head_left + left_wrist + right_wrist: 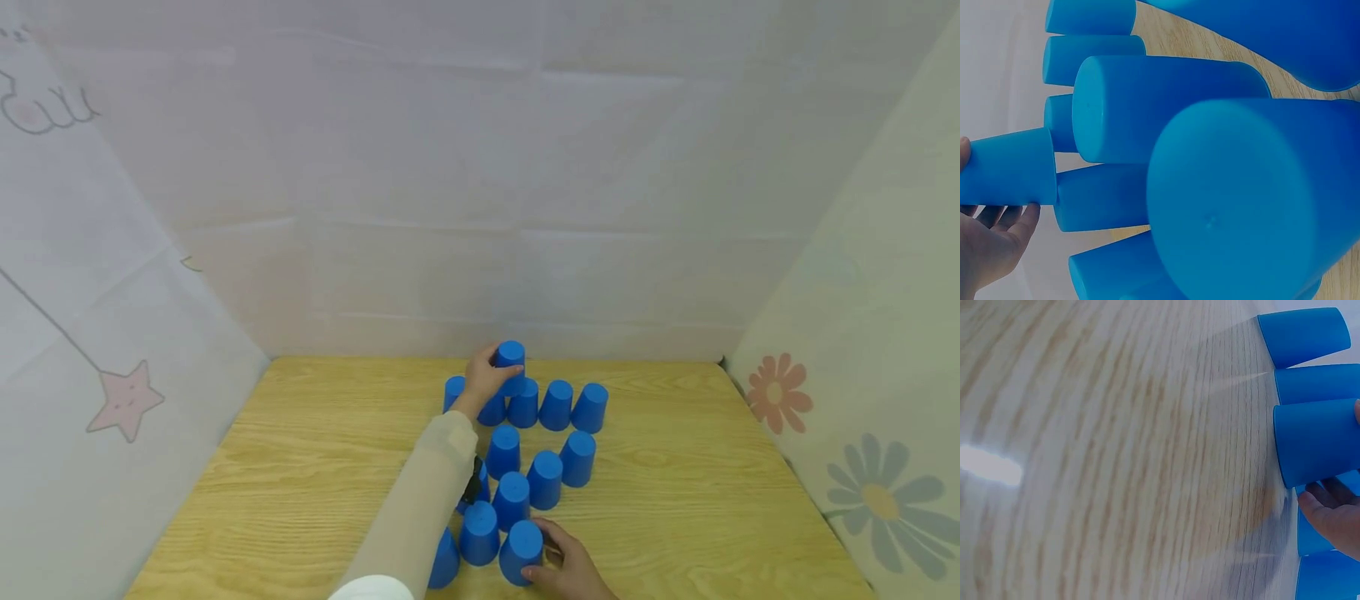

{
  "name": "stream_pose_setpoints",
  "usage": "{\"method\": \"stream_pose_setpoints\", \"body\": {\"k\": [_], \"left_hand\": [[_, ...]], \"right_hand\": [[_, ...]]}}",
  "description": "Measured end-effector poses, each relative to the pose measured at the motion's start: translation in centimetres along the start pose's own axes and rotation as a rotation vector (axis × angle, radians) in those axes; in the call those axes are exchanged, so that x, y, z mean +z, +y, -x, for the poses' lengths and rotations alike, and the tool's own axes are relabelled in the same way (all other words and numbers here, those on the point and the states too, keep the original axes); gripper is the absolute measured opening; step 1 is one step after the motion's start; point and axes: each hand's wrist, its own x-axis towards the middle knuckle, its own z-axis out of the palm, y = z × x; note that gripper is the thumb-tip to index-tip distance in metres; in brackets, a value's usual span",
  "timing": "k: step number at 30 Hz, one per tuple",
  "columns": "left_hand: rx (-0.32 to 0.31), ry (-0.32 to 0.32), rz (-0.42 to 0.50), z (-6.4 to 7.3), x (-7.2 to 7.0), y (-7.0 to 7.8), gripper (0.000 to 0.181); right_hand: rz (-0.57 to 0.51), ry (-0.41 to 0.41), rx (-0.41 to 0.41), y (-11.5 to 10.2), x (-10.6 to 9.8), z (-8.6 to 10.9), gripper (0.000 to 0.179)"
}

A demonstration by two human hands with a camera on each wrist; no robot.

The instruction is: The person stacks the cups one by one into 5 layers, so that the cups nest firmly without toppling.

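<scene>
Two hands in shot, both on blue cups, bases up. We see the left hand reaching far forward, its grip grasping a raised blue cup, thumb on the near side, fingers on the other. That cup is above the back row of blue cups, its rim close to their bases; we can't tell if it rests on them. The right hand is at the near end of the group, grip grasping a near blue cup between thumb and fingers; we can't tell if its rim meets the tabletop. Between the hands we get more upside-down cups in a loose cluster, some partly hidden by a beige sleeve on the left arm. We note a black wrist device on that arm. Around the tabletop, we have pale cloth walls with a pink star at left, plus a red flower and a blue-grey flower at right.
</scene>
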Motion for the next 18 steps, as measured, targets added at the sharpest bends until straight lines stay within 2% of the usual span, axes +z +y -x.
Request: {"method": "stream_pose_setpoints", "body": {"k": [6, 9, 13, 18], "left_hand": [[-0.024, -0.005, 0.004, 0.1, -0.1, 0.1, 0.053], [-0.031, -0.007, 0.007, 0.2, -0.2, 0.3, 0.056], [-0.044, -0.02, 0.025, 0.4, -0.5, 0.3, 0.061], [-0.053, -0.041, 0.066, 0.5, -0.9, 0.4, 0.064]], "right_hand": [[-0.004, -0.013, -0.047, -1.6, 0.1, 0.8, 0.062], [-0.007, -0.005, -0.028, -2.0, 0.1, 1.0, 0.061], [-0.007, 0.02, 0.025, -1.5, 0.1, 1.0, 0.06], [0.022, 0.038, 0.033, -0.5, -0.2, 0.8, 0.06]]}}
